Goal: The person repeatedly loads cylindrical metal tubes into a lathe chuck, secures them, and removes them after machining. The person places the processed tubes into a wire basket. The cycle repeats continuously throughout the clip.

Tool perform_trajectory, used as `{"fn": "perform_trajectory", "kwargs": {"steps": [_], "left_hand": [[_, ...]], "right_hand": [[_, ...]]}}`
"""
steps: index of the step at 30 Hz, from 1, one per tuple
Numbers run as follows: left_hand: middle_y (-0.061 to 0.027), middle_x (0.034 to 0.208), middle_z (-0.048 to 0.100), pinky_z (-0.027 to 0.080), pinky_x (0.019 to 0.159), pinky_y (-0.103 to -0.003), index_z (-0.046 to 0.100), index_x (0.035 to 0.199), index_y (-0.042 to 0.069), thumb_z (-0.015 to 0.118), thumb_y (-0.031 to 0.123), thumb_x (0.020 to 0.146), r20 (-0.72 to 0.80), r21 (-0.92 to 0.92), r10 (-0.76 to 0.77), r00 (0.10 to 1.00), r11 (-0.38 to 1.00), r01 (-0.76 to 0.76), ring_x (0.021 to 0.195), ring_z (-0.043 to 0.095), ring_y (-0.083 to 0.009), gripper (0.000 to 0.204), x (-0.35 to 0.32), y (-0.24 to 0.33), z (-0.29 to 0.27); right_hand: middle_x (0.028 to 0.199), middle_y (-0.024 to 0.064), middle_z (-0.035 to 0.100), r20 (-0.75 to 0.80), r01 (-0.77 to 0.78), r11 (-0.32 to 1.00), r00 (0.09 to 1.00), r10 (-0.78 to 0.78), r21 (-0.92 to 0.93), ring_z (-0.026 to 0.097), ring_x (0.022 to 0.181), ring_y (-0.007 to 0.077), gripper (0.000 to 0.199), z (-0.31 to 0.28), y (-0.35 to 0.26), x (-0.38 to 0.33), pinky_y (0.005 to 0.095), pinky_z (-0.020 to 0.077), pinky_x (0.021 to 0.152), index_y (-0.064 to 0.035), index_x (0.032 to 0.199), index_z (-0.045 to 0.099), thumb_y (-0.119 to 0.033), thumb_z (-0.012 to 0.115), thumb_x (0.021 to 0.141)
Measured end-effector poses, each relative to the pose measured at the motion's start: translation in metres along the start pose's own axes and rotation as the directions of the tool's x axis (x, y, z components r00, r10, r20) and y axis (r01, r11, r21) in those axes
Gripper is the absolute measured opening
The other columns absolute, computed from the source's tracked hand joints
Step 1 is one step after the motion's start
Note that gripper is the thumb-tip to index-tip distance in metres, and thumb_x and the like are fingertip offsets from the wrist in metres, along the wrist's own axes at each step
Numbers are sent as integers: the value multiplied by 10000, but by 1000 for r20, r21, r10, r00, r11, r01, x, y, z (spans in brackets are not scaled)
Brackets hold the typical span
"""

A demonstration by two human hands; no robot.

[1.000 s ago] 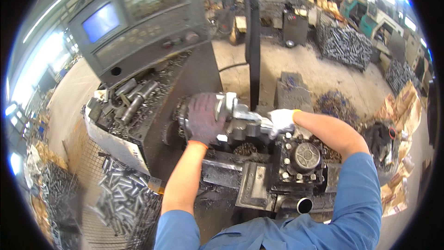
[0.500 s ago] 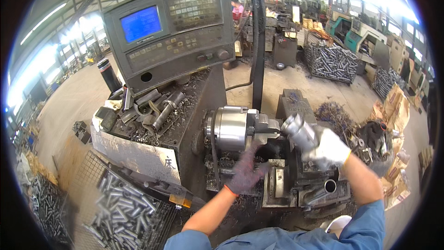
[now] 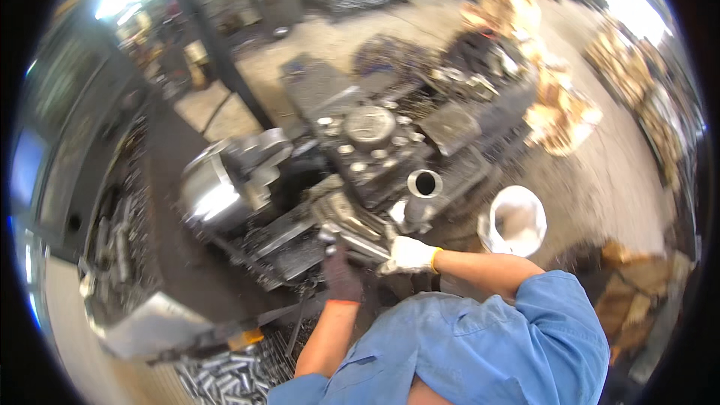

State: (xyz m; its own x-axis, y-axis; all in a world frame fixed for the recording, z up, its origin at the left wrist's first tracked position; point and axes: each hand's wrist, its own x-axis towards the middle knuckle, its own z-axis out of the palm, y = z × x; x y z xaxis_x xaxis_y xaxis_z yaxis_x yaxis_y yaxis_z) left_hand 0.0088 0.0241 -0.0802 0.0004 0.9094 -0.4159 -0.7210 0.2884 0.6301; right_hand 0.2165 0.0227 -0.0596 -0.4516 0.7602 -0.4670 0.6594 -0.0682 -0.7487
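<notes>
- Gripped at its right end, just before the blue shirt point(image 3: 442, 326): a silvery metal cylinder point(image 3: 363, 247), white-gloved fingers of the right hand point(image 3: 410, 255) curled round it.
- At its left end, the dark-maroon-gloved left hand point(image 3: 342, 276); too blurred to tell whether grasping.
- Just beyond: an open-ended grey metal tube point(image 3: 411, 210).
- Farther left: a shiny round steel chuck point(image 3: 212, 189).

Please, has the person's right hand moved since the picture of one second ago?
Yes. It was at the end of the chuck; now the right hand is farther from the chuck, and nearer to the blue shirt.
</notes>
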Motion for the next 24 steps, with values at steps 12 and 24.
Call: {"fn": "perform_trajectory", "kwargs": {"steps": [12, 24], "left_hand": [[-133, 1152, 743, 586, 871, -516, 643, 1414, 88, 481, 633, 1077, 130, -67, -345, 930, 932, 355, 971, 714, -329, 660, -18, 37, -14], [-98, 1105, 731, 633, 782, -368, 649, 1359, 79, 608, 534, 1078, 177, 175, -468, 866, 881, 441, 922, 743, -233, 537, -37, 42, 30]], "right_hand": [[1011, 247, 744, 18, -836, 287, 334, 943, 468, 730, 1077, 377, 544, -98, 261, -214, 439, 572, 946, 23, 1222, 678, -385, 796, 882], [1203, 140, 748, -229, 201, 980, 953, -199, -15, 726, 1101, 263, 531, -124, -6, -25, 382, 568, 980, -96, 1307, 667, -291, 848, 848]]}}
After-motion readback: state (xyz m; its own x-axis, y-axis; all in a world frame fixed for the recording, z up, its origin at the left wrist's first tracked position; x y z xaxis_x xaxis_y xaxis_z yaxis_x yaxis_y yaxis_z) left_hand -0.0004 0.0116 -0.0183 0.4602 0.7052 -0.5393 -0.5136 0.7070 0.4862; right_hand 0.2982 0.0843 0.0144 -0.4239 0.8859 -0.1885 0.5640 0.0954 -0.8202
